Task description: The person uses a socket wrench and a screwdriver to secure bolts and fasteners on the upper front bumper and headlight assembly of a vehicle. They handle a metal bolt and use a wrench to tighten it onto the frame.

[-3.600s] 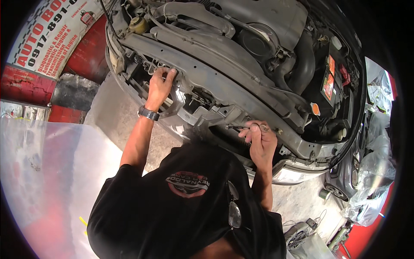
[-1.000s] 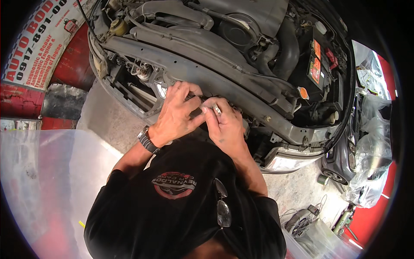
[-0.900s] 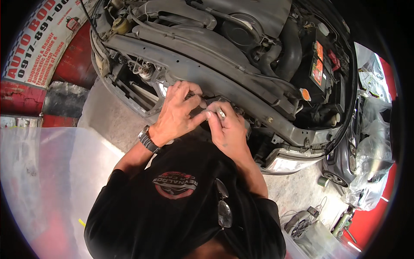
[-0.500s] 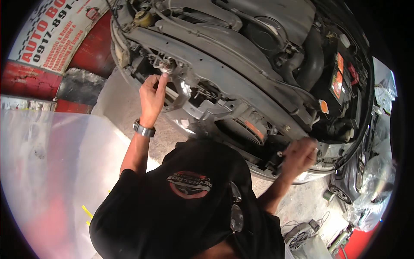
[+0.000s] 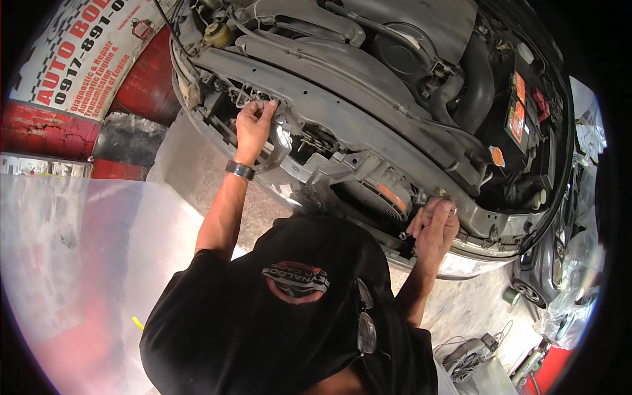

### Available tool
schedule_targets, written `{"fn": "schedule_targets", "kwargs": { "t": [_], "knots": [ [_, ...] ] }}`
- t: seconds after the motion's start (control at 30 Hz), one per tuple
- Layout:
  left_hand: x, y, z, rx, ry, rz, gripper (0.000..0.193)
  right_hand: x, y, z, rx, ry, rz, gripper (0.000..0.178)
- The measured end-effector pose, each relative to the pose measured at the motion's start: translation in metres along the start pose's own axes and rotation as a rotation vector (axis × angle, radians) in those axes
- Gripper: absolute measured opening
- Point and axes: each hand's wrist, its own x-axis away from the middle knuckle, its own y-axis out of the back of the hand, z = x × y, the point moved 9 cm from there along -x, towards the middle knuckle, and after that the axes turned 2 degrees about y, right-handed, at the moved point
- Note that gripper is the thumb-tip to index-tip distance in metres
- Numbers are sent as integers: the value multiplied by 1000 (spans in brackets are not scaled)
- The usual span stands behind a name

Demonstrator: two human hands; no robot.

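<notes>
My left hand (image 5: 254, 130), with a dark watch (image 5: 239, 170) at the wrist, reaches to the left part of the car's front crossmember (image 5: 309, 99). Its thumb and fingers are pinched at the metal edge, and what they grip, if anything, is hidden. On the right, my right hand (image 5: 434, 230) is closed beside the opening in the car's front. From its left side sticks out the shiny round end of a slim metal tool (image 5: 403, 236); the fingers cover the rest. Between the hands lies a round black fan (image 5: 368, 199) behind the opening.
Beyond the crossmember are the engine cover (image 5: 434, 26), a thick black hose (image 5: 477, 85) and the battery (image 5: 517, 112). A translucent sheet (image 5: 85, 263) spans the lower left. Coiled cable (image 5: 464, 362) lies on the floor at the lower right.
My left hand has moved slightly right along the crossmember, now covering the silver round part it was touching. My right hand has shifted left with the metal tool, closer to the fan opening.
</notes>
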Motion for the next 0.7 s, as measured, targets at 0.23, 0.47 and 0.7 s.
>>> {"fn": "schedule_targets", "kwargs": {
  "t": [0.23,0.47,0.7],
  "knots": [
    [5,3,-30,-159,-262,-94,23,-1,-14,-1,3,-17,42,41],
    [7,-3,-52,-503,-441,-54,24,-6,-24,2,-8,20,78,41],
    [9,-5,-47,-525,-402,-92,30,-5,-26,1,-53,-10,89,40]
  ]
}}
